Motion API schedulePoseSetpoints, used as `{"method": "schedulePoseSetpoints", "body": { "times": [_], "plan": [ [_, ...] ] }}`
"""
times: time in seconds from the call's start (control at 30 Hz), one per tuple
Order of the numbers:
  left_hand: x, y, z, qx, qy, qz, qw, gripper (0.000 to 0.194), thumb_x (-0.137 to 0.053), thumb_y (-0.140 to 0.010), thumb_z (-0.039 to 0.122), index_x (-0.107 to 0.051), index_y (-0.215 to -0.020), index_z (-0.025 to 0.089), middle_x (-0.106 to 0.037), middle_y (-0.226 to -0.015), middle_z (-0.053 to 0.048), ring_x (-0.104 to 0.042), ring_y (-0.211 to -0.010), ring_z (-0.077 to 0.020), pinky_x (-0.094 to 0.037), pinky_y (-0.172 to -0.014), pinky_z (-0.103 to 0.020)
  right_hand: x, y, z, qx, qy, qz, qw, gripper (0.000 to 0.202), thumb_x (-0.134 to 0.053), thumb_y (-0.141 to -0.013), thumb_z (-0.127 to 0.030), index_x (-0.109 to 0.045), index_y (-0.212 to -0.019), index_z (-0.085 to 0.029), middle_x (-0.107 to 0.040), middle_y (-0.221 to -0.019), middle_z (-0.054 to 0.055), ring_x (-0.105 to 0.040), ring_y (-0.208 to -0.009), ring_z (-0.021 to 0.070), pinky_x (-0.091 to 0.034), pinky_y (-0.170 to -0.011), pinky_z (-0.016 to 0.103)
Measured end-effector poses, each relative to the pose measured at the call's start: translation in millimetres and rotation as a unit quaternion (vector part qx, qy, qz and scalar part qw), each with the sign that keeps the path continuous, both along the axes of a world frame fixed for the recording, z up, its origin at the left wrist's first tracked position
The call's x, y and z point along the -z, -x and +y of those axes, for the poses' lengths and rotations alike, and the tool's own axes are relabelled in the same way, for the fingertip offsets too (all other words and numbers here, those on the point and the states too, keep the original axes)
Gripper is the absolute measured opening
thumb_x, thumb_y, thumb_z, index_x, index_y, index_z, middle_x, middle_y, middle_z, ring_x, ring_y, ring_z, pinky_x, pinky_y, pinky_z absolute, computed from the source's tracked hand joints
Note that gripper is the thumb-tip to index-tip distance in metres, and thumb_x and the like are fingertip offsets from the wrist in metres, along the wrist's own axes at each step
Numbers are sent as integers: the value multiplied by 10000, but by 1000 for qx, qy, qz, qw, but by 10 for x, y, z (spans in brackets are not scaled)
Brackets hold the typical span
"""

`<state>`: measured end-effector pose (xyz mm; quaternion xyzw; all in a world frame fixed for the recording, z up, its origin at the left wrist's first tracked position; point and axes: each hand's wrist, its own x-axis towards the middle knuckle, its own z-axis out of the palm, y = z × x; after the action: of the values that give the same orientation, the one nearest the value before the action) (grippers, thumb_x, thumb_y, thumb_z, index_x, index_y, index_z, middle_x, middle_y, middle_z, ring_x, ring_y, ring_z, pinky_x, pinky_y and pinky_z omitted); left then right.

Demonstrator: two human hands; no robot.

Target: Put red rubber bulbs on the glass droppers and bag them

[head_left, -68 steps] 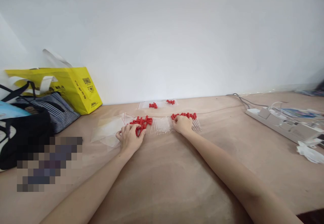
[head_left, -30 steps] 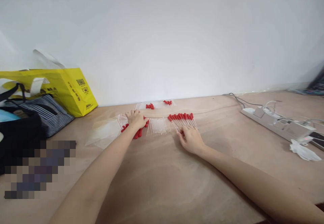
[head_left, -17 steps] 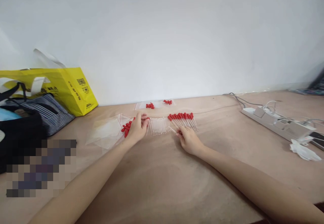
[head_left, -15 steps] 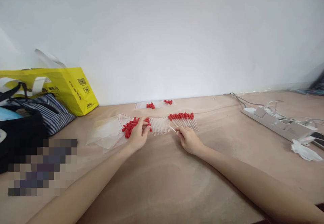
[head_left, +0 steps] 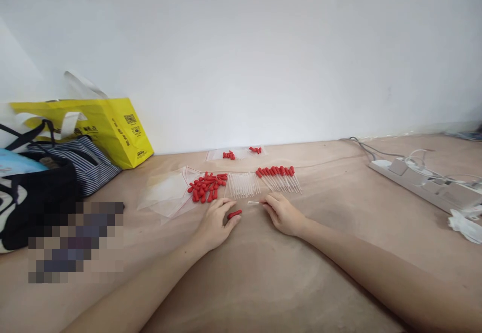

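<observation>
My left hand [head_left: 218, 222] has a red rubber dropper bulb [head_left: 234, 215] between thumb and fingers, its narrow end pointing right. Opposite it, my right hand [head_left: 283, 215] pinches a thin clear dropper tube [head_left: 253, 203], whose free end points left; bulb and tube are apart. Just beyond the left hand lies a heap of red bulbs [head_left: 203, 188] on a clear plastic bag [head_left: 165, 195]. Bare clear tubes [head_left: 244, 186] lie side by side in a row. Right of them is a row of tubes fitted with red bulbs [head_left: 278, 172].
Near the wall lies another clear bag [head_left: 215, 155] with small groups of red bulbs. A yellow shopping bag [head_left: 139, 142], a striped pouch [head_left: 101, 170] and a black bag [head_left: 48, 207] stand at the left. At right are a white power strip [head_left: 399, 180] with cables and a crumpled tissue [head_left: 465, 226].
My left hand has drawn back from the heap with a red bulb and come nearer me. The tube in my right hand has turned from slanting to nearly level. The view has shifted slightly left.
</observation>
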<state>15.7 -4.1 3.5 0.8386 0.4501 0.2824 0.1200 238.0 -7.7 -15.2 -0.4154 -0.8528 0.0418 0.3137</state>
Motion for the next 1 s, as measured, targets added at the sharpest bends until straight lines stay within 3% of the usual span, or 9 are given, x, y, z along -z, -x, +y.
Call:
{"method": "schedulePoseSetpoints", "body": {
  "times": [0.07,0.2,0.43,0.7,0.87,1.0],
  "plan": [
    [15,-22,8,6,-16,15,1000,181,-508,-767,254,-613,-903,195,-589,-985,-65,-517,-921,-212,-400,-821,-364,-2,10,-10,-9,-10,-1,1000,207,-365,-835,-114,-525,-962,-150,-572,-853,73,-512,-835,161,-398,-747,287],
    [4,-60,4,10,-6,-11,1000,190,-442,-808,220,-631,-824,205,-624,-881,-42,-545,-848,-192,-423,-776,-344,-6,33,-40,-12,-21,-7,1000,277,-375,-837,-116,-516,-1068,-176,-577,-856,67,-523,-839,160,-394,-755,299],
    [-8,-81,-34,17,55,-80,995,195,-437,-818,279,-588,-921,211,-645,-882,-19,-576,-802,-178,-451,-735,-308,-23,110,-89,-12,-10,9,1000,223,-376,-859,-171,-546,-1003,-176,-593,-841,56,-528,-818,152,-384,-738,285],
    [9,-75,-40,14,30,-94,995,179,-470,-803,294,-613,-855,200,-657,-817,-4,-586,-762,-161,-445,-707,-276,-32,140,-126,-25,-30,-2,999,252,-375,-858,-177,-577,-1009,-180,-598,-788,52,-513,-743,144,-330,-685,270],
    [12,-86,-52,5,19,-78,997,181,-490,-787,319,-622,-781,195,-649,-722,1,-575,-683,-154,-429,-640,-266,-44,131,-127,-25,-69,-56,996,349,-364,-776,-48,-590,-1000,-192,-599,-763,32,-500,-684,126,-249,-667,291],
    [27,-95,-68,-1,-21,-56,998,164,-505,-779,316,-615,-757,197,-630,-675,5,-558,-667,-154,-402,-720,-317,-61,142,-133,-16,-124,-82,989,376,-364,-709,-10,-607,-935,-188,-569,-684,10,-454,-612,110,-203,-646,299]
  ]
}}
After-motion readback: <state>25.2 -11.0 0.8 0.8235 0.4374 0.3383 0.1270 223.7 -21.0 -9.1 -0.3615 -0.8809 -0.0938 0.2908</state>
